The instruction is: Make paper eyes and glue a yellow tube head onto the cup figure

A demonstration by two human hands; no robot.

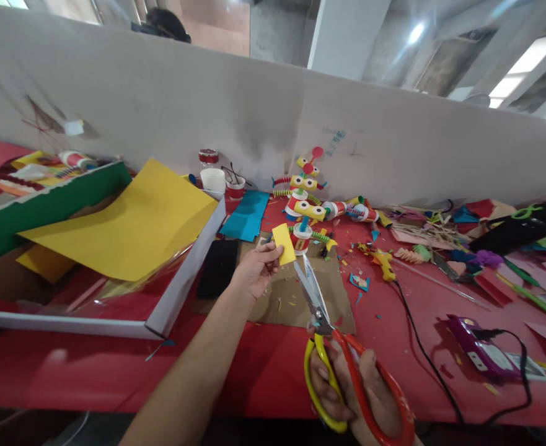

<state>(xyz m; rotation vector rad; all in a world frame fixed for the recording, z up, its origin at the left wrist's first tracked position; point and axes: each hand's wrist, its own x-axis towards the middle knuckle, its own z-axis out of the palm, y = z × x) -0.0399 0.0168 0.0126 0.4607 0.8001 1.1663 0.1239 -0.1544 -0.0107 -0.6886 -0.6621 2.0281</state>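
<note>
Between the thumb and fingers of my left hand [258,271] is a small yellow paper piece [284,244], held upright over the cardboard mat [277,300]. My right hand [351,387] grips the scissors [319,313] by their red and yellow handles. The blades are slightly apart and point away from me, just right of the paper and not touching it. Behind the blade tips stands a paper-cup robot figure [302,238] with a yellow eyed head and green spring arms. More such figures [298,197] stand behind it.
At left a white-edged box [184,266] holds a large yellow sheet [137,223]. Blue paper [245,214] and a black phone [217,269] lie beside the mat. A yellow glue gun [378,260] with a trailing cord, a purple device [481,350] and craft scraps are on the right.
</note>
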